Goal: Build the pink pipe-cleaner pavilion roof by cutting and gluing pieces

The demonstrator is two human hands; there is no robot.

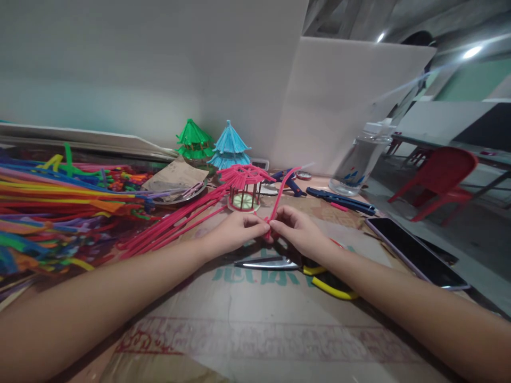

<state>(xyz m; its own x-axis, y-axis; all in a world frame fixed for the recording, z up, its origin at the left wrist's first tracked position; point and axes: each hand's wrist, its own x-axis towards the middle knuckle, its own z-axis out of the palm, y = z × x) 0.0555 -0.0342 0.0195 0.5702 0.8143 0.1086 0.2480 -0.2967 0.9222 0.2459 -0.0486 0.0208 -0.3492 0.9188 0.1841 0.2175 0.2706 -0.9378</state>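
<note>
Both hands meet at the middle of the view, pinching a red pipe cleaner (280, 192) whose free end rises up and to the right. My left hand (244, 230) has thumb and fingers closed on its lower part, where it looks bent. My right hand (293, 226) pinches it from the other side. Just behind them stands a small pavilion model (245, 186) with a red roof, dark posts and a round base. A bundle of red pipe cleaners (175, 223) lies left of it. Scissors (271, 263) with yellow and black handles rest under my right wrist.
Colourful pipe cleaners (67, 197) pile up at left. Green (191, 139) and blue (229, 146) pavilions stand behind. A glue gun (293, 183), cutter (341, 199), bottle (355, 162) and phone (413, 252) are at right. Cardboard (239, 330) covers the tabletop. A red chair (443, 173) stands beyond.
</note>
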